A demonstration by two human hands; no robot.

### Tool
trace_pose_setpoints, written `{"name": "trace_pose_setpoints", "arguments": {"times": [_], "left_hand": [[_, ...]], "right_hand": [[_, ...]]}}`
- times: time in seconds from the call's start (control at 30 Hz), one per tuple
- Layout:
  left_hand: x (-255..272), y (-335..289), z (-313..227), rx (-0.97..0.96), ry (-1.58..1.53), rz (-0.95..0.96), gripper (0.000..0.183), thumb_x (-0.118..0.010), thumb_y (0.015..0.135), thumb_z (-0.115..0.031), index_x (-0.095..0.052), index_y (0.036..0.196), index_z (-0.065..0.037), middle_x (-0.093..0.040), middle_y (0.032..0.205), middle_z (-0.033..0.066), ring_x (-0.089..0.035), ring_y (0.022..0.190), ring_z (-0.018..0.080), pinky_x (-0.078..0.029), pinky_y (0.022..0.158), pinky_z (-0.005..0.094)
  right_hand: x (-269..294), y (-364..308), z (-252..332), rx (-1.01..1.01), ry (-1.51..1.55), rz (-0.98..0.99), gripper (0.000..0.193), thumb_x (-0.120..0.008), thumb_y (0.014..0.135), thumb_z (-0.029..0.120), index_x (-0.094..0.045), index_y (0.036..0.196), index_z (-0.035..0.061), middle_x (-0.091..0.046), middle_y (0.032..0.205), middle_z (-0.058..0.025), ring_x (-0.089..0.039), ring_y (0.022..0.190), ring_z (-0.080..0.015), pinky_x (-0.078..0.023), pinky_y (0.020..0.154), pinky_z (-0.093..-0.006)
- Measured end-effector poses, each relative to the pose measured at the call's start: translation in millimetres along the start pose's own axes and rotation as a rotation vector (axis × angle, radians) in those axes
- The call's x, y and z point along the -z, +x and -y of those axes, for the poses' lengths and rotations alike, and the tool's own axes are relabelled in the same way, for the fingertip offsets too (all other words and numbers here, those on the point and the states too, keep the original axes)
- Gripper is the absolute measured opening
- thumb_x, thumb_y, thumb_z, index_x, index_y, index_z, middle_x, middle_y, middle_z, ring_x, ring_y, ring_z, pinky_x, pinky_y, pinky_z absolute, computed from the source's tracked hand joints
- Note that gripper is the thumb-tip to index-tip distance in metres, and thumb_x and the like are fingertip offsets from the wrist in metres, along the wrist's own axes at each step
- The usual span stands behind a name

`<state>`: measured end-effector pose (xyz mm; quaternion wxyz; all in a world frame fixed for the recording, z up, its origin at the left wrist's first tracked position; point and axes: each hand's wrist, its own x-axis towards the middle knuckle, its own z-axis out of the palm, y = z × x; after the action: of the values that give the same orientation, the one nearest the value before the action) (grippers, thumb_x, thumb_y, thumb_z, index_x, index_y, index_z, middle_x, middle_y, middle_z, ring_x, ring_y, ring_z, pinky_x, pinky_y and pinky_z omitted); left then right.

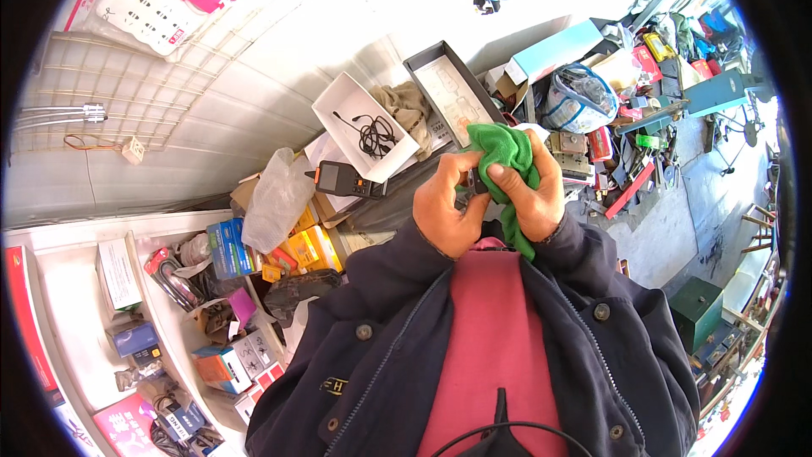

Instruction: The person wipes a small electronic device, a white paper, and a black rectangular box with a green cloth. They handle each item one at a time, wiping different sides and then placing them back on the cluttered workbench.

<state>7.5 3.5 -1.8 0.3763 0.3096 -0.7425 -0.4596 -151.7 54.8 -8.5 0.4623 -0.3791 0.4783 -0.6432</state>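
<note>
A crumpled green cloth (pixel 504 151) is bunched in my right hand (pixel 538 201), its tail hanging down toward my jacket. Just left of it, my left hand (pixel 450 207) is closed, thumb and forefinger around a small dark object (pixel 479 179). The cloth and fingers cover most of that object, so its kind does not show. Both hands are close together in front of my chest, above the cluttered bench. Left of them lies a black and orange handheld device with a screen (pixel 340 178).
Beyond my hands, a white open box (pixel 338 115) holds a black cable (pixel 372 135). Next to it are a brown rag (pixel 404 110) and a dark-rimmed tray (pixel 452 89). Shelves with boxes (pixel 228 250) stand at left; a clear bag (pixel 582 97) and piled tools lie right.
</note>
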Motion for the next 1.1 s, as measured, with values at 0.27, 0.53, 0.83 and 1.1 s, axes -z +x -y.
{"name": "trace_pose_setpoints", "arguments": {"times": [0.27, 0.53, 0.83, 1.1], "left_hand": [[-4, 1, 0, 0.105, -0.311, -0.047, 0.040, -0.072, 0.094, -0.001, -0.054, 0.129, 0.002, -0.074, 0.105, 0.0157, -0.073, 0.099, 0.0182, -0.056, 0.088, 0.0307], [-3, 2, 0, -0.021, 0.031, -0.130, 0.027, -0.070, 0.093, 0.004, -0.061, 0.118, 0.001, -0.076, 0.104, 0.0143, -0.075, 0.096, 0.0191, -0.056, 0.087, 0.0316], [-3, 1, 9, -0.124, 0.125, -0.128, 0.029, -0.073, 0.086, 0.008, -0.065, 0.113, 0.002, -0.075, 0.104, 0.0170, -0.075, 0.097, 0.0272, -0.058, 0.084, 0.0338], [0, 1, 0, 0.200, -0.310, -0.045, 0.034, -0.071, 0.098, -0.002, -0.055, 0.127, 0.001, -0.075, 0.108, 0.0151, -0.073, 0.091, 0.0172, -0.057, 0.083, 0.0289]], "right_hand": [[5, 1, -12, 0.102, 0.205, -0.233, 0.030, -0.062, 0.103, 0.003, -0.058, 0.133, 0.0007, -0.070, 0.124, -0.0082, -0.066, 0.110, -0.0144, -0.052, 0.097, -0.0291], [2, -4, 10, -0.156, 0.452, -0.186, 0.042, -0.059, 0.109, 0.019, -0.053, 0.146, 0.0018, -0.068, 0.131, -0.0122, -0.067, 0.113, -0.0191, -0.055, 0.098, -0.0338], [-10, 3, -3, 0.030, 0.280, -0.151, 0.033, -0.069, 0.101, 0.005, -0.060, 0.132, 0.0021, -0.070, 0.121, -0.0083, -0.066, 0.110, -0.0160, -0.052, 0.098, -0.0298], [7, 10, -15, -0.103, 0.473, -0.341, 0.027, -0.068, 0.100, 0.002, -0.066, 0.127, 0.0038, -0.073, 0.114, -0.0075, -0.071, 0.100, -0.0180, -0.058, 0.089, -0.0318]]}}
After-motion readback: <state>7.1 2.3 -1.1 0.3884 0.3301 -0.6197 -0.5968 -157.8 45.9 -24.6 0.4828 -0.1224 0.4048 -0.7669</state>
